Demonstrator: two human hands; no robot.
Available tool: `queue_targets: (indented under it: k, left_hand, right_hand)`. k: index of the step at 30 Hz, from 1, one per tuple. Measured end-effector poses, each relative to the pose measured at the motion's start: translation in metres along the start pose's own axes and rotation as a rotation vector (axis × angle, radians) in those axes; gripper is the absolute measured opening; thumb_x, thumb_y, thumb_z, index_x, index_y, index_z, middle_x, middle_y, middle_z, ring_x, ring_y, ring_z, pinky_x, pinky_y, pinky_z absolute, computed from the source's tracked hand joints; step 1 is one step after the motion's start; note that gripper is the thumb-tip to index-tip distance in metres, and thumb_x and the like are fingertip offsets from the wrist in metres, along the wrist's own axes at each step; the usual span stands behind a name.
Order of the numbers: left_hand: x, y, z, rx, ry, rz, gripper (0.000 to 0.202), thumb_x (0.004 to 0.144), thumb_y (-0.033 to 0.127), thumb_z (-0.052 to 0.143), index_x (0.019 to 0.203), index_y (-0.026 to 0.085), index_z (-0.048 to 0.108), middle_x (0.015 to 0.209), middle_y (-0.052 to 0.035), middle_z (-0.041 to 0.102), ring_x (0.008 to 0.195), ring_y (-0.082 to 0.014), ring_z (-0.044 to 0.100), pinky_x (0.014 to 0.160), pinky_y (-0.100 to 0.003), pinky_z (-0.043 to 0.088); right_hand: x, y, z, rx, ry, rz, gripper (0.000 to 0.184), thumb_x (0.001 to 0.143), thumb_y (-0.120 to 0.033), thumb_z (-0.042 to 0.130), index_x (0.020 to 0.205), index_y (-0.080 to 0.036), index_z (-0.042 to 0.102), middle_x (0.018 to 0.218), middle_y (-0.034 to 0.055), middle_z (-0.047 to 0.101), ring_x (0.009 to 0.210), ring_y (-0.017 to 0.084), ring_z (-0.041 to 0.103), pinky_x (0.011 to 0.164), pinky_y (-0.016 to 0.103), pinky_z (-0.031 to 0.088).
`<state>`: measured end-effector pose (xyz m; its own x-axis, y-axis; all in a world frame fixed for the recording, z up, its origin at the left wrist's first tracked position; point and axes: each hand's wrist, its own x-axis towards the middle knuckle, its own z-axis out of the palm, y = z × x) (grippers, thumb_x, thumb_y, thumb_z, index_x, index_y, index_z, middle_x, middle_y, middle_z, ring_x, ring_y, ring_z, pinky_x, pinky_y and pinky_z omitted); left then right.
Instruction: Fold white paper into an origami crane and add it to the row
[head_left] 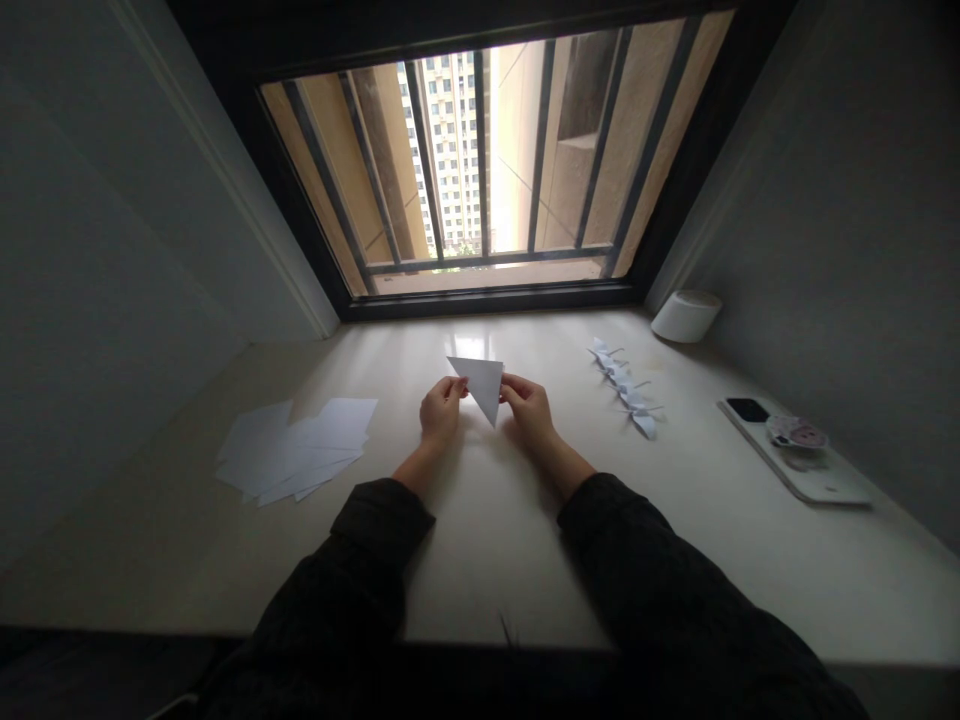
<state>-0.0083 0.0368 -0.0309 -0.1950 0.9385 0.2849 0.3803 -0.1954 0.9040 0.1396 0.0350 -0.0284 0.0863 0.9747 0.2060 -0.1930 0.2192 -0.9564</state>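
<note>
A white sheet of paper folded into a triangle [486,385] is held up between my two hands, above the pale sill. My left hand [442,408] pinches its left edge between thumb and fingers. On the other side, my right hand [529,403] grips the right edge near the upper corner. One point of the triangle faces down toward me, and another points to the upper left. The fingertips behind the paper are partly hidden.
Loose white paper sheets [300,450] lie overlapping at the left. Several small folded paper cranes [621,385] stand in a row at the right. Beyond them are a phone [795,450] with a round grip and a white cylindrical object [686,316]. A barred window [487,290] closes the back.
</note>
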Motion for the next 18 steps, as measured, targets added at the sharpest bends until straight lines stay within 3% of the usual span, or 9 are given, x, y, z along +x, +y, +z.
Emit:
queue_targets:
  k: [3, 5, 7, 12, 15, 18]
  left_hand:
    - [0.002, 0.001, -0.002, 0.037, 0.082, 0.063, 0.031, 0.085, 0.038, 0.054, 0.113, 0.025, 0.057, 0.103, -0.0057, 0.066, 0.079, -0.0167, 0.063, 0.071, -0.030, 0.047]
    - [0.003, 0.005, -0.005, 0.130, 0.111, 0.210, 0.045, 0.086, 0.028, 0.054, 0.130, 0.028, 0.045, 0.120, -0.0082, 0.059, 0.089, -0.0178, 0.062, 0.078, -0.033, 0.048]
    - [0.002, 0.012, -0.009, 0.268, 0.084, 0.405, 0.053, 0.085, 0.019, 0.053, 0.136, 0.029, 0.039, 0.132, -0.0097, 0.050, 0.104, -0.0200, 0.057, 0.089, -0.037, 0.045]
    - [-0.004, 0.033, -0.019, 0.646, -0.027, 0.637, 0.052, 0.087, 0.012, 0.047, 0.134, 0.034, 0.044, 0.148, -0.0068, 0.034, 0.124, -0.0238, 0.045, 0.103, -0.044, 0.033]
    - [-0.007, 0.038, -0.021, 0.684, -0.063, 0.690, 0.044, 0.086, 0.021, 0.054, 0.128, 0.033, 0.051, 0.146, -0.0060, 0.038, 0.127, -0.0244, 0.042, 0.107, -0.045, 0.026]
    - [-0.005, 0.038, -0.025, 0.603, -0.074, 0.704, 0.028, 0.083, 0.030, 0.059, 0.110, 0.032, 0.063, 0.134, -0.0046, 0.052, 0.124, -0.0244, 0.045, 0.109, -0.044, 0.023]
  right_hand:
    - [-0.002, 0.003, -0.001, -0.194, 0.021, -0.093, 0.032, 0.070, -0.031, 0.062, 0.098, -0.019, 0.071, 0.086, 0.0050, 0.072, 0.068, 0.017, 0.062, 0.065, 0.033, 0.052]
    - [-0.004, 0.003, -0.002, -0.290, 0.011, -0.175, 0.033, 0.071, -0.030, 0.063, 0.101, -0.020, 0.071, 0.091, 0.0054, 0.072, 0.068, 0.016, 0.061, 0.064, 0.032, 0.053]
    - [-0.005, 0.002, -0.002, -0.352, -0.008, -0.244, 0.032, 0.072, -0.027, 0.061, 0.102, -0.022, 0.070, 0.095, 0.0051, 0.071, 0.068, 0.016, 0.061, 0.063, 0.031, 0.053]
    - [-0.007, -0.001, -0.004, -0.447, -0.020, -0.311, 0.035, 0.074, -0.021, 0.057, 0.108, -0.023, 0.067, 0.097, 0.0042, 0.069, 0.065, 0.014, 0.058, 0.061, 0.030, 0.052]
    - [-0.009, -0.005, -0.003, -0.474, -0.044, -0.340, 0.036, 0.075, -0.022, 0.057, 0.110, -0.024, 0.066, 0.097, 0.0038, 0.069, 0.066, 0.014, 0.057, 0.062, 0.030, 0.052]
    - [-0.011, -0.010, -0.003, -0.475, -0.042, -0.326, 0.036, 0.077, -0.026, 0.057, 0.112, -0.026, 0.065, 0.102, 0.0039, 0.068, 0.069, 0.015, 0.057, 0.063, 0.029, 0.051]
